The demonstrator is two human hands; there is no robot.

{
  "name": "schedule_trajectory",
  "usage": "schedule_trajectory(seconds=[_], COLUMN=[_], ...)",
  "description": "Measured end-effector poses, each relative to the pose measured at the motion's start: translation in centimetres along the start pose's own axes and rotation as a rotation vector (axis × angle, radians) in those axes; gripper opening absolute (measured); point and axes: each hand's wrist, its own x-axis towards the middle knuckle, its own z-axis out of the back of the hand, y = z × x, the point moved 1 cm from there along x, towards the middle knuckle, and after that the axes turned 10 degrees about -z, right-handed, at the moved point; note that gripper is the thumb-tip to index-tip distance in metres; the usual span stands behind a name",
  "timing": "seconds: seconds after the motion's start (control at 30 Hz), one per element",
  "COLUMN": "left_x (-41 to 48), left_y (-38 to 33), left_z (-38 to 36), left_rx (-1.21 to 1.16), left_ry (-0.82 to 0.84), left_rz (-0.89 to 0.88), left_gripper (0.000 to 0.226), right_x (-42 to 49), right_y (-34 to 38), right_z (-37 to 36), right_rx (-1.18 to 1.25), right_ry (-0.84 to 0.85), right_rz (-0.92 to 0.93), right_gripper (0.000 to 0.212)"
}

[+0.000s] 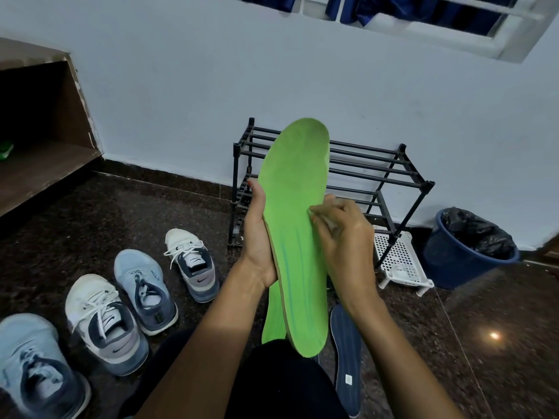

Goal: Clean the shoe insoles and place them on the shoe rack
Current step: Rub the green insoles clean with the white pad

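A bright green insole (295, 207) stands upright in front of me, toe end up. My left hand (257, 234) grips its left edge near the middle. My right hand (341, 234) holds a small pale wipe or cloth (328, 211), mostly hidden by the fingers, against the insole's right side. A second green insole (273, 313) lies on the floor behind the held one. A dark blue insole (346, 355) lies on the floor by my right forearm. The black metal shoe rack (372, 170) stands bare against the wall behind the insole.
Several sneakers, white-grey (193, 261) and light blue (143, 288), line the dark floor at left. A white perforated stool (399, 261) and a blue bin (472, 249) with a black liner stand right of the rack. A wooden shelf (42, 164) is at far left.
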Motion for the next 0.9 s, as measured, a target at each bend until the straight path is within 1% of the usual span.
schedule_trajectory(seconds=[0.07,0.13,0.37,0.57,0.63,0.77,0.9], left_x=[0.0,0.1,0.0,0.0,0.0,-0.1,-0.2], left_y=[0.0,0.0,0.2,-0.1,0.0,0.2,0.0], left_z=[0.0,0.1,-0.1,0.3,0.2,-0.1,0.0], left_rx=[-0.009,-0.016,-0.01,-0.014,-0.003,0.005,0.003], left_ry=[0.0,-0.007,-0.002,-0.044,-0.045,-0.022,-0.029], left_rz=[0.006,0.006,-0.006,-0.023,-0.021,-0.007,-0.009], left_gripper=[0.098,0.098,0.097,0.095,0.095,0.098,0.101], right_x=[-0.9,-1.6,0.1,-2.2,-2.1,-0.6,-1.2], right_y=[0.1,0.2,-0.2,0.6,0.4,0.0,0.3], right_z=[-0.2,-0.3,-0.3,-0.8,-0.6,-0.4,-0.8], right_rx=[-0.023,-0.038,-0.09,-0.076,-0.077,-0.117,-0.164], right_ry=[0.059,0.097,0.003,0.124,0.115,0.027,0.046], right_rz=[0.013,0.017,-0.062,-0.006,-0.014,-0.071,-0.043], right_gripper=[0.014,0.014,0.014,0.014,0.014,0.015,0.015])
